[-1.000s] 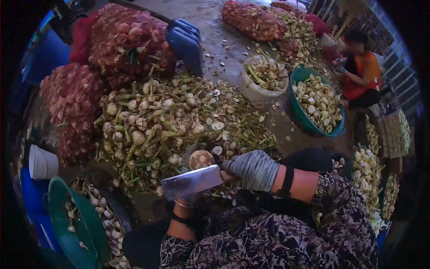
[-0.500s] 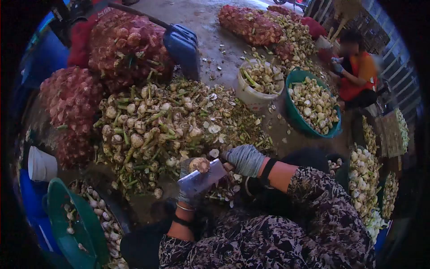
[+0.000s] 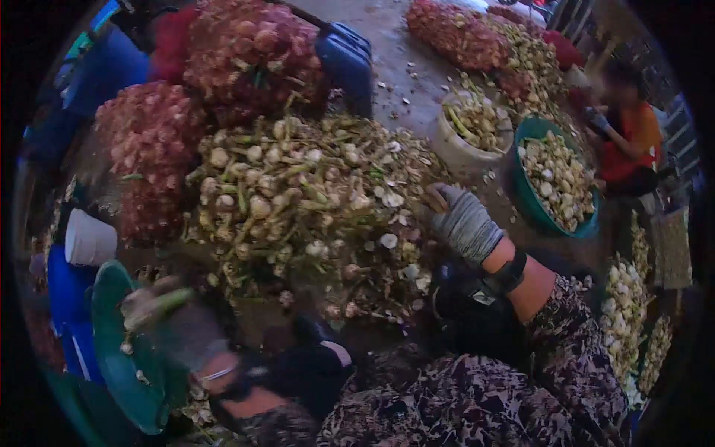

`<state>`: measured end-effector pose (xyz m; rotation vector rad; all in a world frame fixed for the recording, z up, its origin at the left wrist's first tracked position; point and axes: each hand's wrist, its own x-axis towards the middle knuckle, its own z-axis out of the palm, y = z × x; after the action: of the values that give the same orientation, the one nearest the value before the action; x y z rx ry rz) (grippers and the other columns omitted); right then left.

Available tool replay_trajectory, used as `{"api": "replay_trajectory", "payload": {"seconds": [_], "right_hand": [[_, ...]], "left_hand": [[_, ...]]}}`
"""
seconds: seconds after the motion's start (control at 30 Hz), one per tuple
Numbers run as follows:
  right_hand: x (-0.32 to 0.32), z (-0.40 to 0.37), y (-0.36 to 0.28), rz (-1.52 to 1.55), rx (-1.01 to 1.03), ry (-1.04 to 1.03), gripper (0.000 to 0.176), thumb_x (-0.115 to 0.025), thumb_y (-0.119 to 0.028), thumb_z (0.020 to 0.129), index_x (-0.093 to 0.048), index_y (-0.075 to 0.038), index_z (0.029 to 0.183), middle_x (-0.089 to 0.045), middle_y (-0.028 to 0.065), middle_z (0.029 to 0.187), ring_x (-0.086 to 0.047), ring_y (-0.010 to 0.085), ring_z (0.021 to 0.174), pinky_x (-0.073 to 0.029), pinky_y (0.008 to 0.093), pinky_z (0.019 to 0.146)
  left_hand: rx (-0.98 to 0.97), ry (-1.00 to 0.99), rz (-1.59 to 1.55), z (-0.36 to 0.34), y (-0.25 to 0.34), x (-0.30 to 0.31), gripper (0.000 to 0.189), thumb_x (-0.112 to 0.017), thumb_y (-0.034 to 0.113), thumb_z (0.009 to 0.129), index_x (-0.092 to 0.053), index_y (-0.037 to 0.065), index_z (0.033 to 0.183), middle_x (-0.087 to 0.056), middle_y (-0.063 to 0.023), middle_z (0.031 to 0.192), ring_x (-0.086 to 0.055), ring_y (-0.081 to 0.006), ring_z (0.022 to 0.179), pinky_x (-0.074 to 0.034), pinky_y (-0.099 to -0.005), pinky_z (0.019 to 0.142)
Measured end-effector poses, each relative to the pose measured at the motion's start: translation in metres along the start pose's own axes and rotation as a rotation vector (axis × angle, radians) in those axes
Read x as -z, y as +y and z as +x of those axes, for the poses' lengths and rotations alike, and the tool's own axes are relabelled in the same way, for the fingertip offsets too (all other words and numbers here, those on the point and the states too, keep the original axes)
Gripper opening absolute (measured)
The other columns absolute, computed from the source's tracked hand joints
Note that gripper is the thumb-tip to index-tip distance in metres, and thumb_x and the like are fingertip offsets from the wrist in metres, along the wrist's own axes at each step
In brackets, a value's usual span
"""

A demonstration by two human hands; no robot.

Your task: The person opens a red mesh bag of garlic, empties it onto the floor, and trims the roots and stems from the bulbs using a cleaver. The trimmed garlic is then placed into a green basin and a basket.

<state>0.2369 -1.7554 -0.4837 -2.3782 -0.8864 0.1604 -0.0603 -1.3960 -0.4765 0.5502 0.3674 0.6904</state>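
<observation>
My left hand (image 3: 186, 331), in a grey glove and smeared by motion, is at the rim of the green tub (image 3: 104, 290) at lower left. A garlic bulb with a pale green stem (image 3: 170, 300) is in its fingers, blurred. My right hand (image 3: 469, 223), also gloved, is closed round the handle of a knife (image 3: 436, 198) at the right edge of the garlic heap. I cannot make out the blade from this angle. The heap of untrimmed garlic (image 3: 275, 194) spreads over the floor between and beyond both hands, with stems and peelings among the bulbs.
Red net sacks of garlic (image 3: 249, 56) stand behind the heap, beside a blue plastic container (image 3: 346, 63). A white bucket (image 3: 477, 145) and a green basin (image 3: 592, 223) hold garlic at right. Another person (image 3: 629, 141) sits beyond them. A white pail (image 3: 91, 238) is at left.
My left hand has swung left and down from the knife to the green tub with the bulb. My right hand has moved right and up, away from it. The view has shifted left.
</observation>
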Motion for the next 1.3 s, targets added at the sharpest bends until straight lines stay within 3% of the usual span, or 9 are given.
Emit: {"api": "replay_trajectory", "payload": {"seconds": [0.03, 0.1, 0.33, 0.5, 0.73, 0.9, 1.07, 1.17, 1.3], "right_hand": [[0.006, 0.000, -0.008, -0.015, -0.024, -0.005, 0.030, -0.061, -0.032, 0.091, -0.060, -0.004, 0.101, -0.064, 0.0148, 0.084, -0.061, 0.0309, 0.079, -0.049, 0.0382, 0.072], [0.019, -0.002, -0.016, 0.311, 0.132, 0.221, 0.035, -0.061, -0.036, 0.091, -0.058, -0.002, 0.098, -0.058, 0.0078, 0.073, -0.059, 0.0222, 0.071, -0.049, 0.0359, 0.068], [0.052, -0.002, -0.043, 1.086, -0.546, -0.044, 0.025, -0.064, -0.034, 0.089, -0.055, -0.012, 0.081, -0.045, -0.0022, 0.059, -0.043, 0.0096, 0.046, -0.034, 0.0268, 0.043], [0.053, -0.004, -0.035, 1.461, -0.708, -0.073, 0.024, -0.062, -0.036, 0.091, -0.054, -0.014, 0.085, -0.038, -0.0054, 0.055, -0.036, 0.0076, 0.043, -0.029, 0.0245, 0.040], [0.063, 0.005, -0.008, 1.666, -0.899, -0.065, 0.030, -0.065, -0.040, 0.089, -0.057, -0.013, 0.100, -0.039, -0.0045, 0.057, -0.038, 0.0077, 0.045, -0.030, 0.0259, 0.041], [0.058, 0.006, 0.004, 1.758, -0.945, -0.138, 0.027, -0.066, -0.037, 0.089, -0.057, -0.014, 0.101, -0.039, -0.0046, 0.057, -0.036, 0.0074, 0.045, -0.029, 0.0257, 0.042], [0.058, 0.010, -0.005, 1.627, -0.977, -0.248, 0.026, -0.067, -0.034, 0.089, -0.056, -0.014, 0.101, -0.041, -0.0042, 0.057, -0.037, 0.0079, 0.046, -0.030, 0.0256, 0.042], [0.043, 0.004, 0.002, 1.451, -0.930, -0.350, 0.027, -0.069, -0.034, 0.088, -0.057, -0.013, 0.098, -0.044, -0.0039, 0.059, -0.043, 0.0096, 0.047, -0.035, 0.0262, 0.044], [-0.009, -0.011, 0.034, 0.810, -0.466, -0.315, 0.020, -0.066, -0.025, 0.087, -0.059, -0.010, 0.099, -0.054, 0.0018, 0.066, -0.055, 0.0171, 0.061, -0.047, 0.0316, 0.057]], "left_hand": [[0.591, -0.169, 0.090, 0.001, 0.058, 0.017, 0.029, -0.056, 0.019, 0.092, -0.052, 0.007, 0.118, -0.052, -0.0135, 0.127, -0.060, -0.0229, 0.099, -0.054, -0.0363, 0.081], [0.204, -0.021, -0.042, 0.016, -0.015, -0.010, 0.029, -0.056, 0.018, 0.092, -0.053, 0.006, 0.117, -0.054, -0.0130, 0.124, -0.060, -0.0224, 0.097, -0.054, -0.0365, 0.081], [0.273, 0.080, 0.254, 0.029, -0.178, -0.121, 0.026, -0.056, 0.016, 0.092, -0.057, 0.006, 0.116, -0.061, -0.0112, 0.114, -0.061, -0.0206, 0.092, -0.053, -0.0371, 0.082], [0.088, -0.305, 1.087, 0.144, -0.371, 0.043, 0.031, -0.056, 0.012, 0.090, -0.057, 0.004, 0.120, -0.065, -0.0102, 0.104, -0.063, -0.0215, 0.089, -0.051, -0.0324, 0.074], [0.316, 0.106, 1.942, 0.200, -0.446, -0.007, 0.055, -0.070, 0.040, 0.076, -0.059, 0.002, 0.115, -0.061, -0.0239, 0.113, -0.059, -0.0409, 0.102, -0.048, -0.0460, 0.087], [0.180, 0.241, 2.220, 0.215, -0.478, 0.026, 0.059, -0.076, 0.042, 0.067, -0.062, 0.005, 0.111, -0.062, -0.0200, 0.110, -0.061, -0.0352, 0.101, -0.051, -0.0469, 0.082], [0.227, -0.012, 2.067, 0.209, -0.461, 0.023, 0.047, -0.073, 0.031, 0.074, -0.062, 0.004, 0.111, -0.063, -0.0164, 0.109, -0.063, -0.0326, 0.096, -0.050, -0.0435, 0.082], [0.153, -0.174, 1.044, 0.188, -0.444, 0.042, 0.037, -0.067, 0.020, 0.081, -0.061, 0.002, 0.112, -0.064, -0.0117, 0.108, -0.063, -0.0258, 0.094, -0.050, -0.0378, 0.083], [0.830, -0.060, 0.225, 0.143, -0.383, 0.047, 0.034, -0.060, 0.020, 0.090, -0.055, 0.000, 0.118, -0.061, -0.0074, 0.113, -0.060, -0.0181, 0.098, -0.049, -0.0318, 0.086]]}}
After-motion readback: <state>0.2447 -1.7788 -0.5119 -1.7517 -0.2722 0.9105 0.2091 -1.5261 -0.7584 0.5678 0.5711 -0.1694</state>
